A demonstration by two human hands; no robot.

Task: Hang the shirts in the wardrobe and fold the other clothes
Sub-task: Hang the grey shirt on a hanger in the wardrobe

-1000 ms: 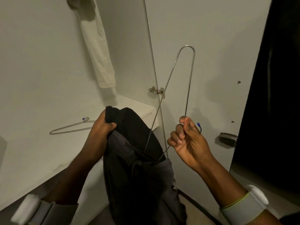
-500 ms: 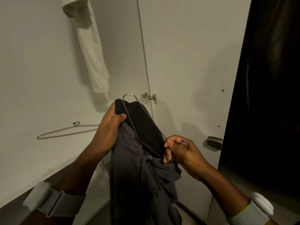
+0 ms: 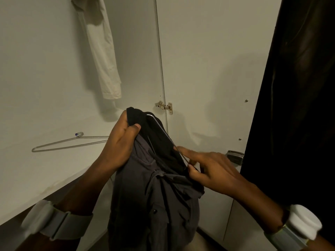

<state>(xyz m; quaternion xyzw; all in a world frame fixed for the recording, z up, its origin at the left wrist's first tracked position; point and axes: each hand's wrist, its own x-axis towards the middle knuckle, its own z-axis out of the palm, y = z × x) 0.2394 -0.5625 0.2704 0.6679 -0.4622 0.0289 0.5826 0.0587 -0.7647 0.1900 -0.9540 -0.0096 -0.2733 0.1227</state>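
Pinching hanger [image 3: 164,134] inside shirt [image 3: 154,192].

hidden: thin metal wire hanger [image 3: 159,129] mostly inside dark grey buttoned shirt [image 3: 154,196], only one bend and part of one rod show | cut off: shirt hem by bottom edge; cream hanging garment [image 3: 101,57] by top edge | blurred: right hand [image 3: 208,169] fingertips; grip on wire unclear

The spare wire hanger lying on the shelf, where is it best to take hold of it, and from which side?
Grip the spare wire hanger at its twisted neck just below the blue-tipped hook, coming from above. It lies flat on the shelf, so the thin wires leave little to pinch; the neck, where they meet, looks the firmest spot.
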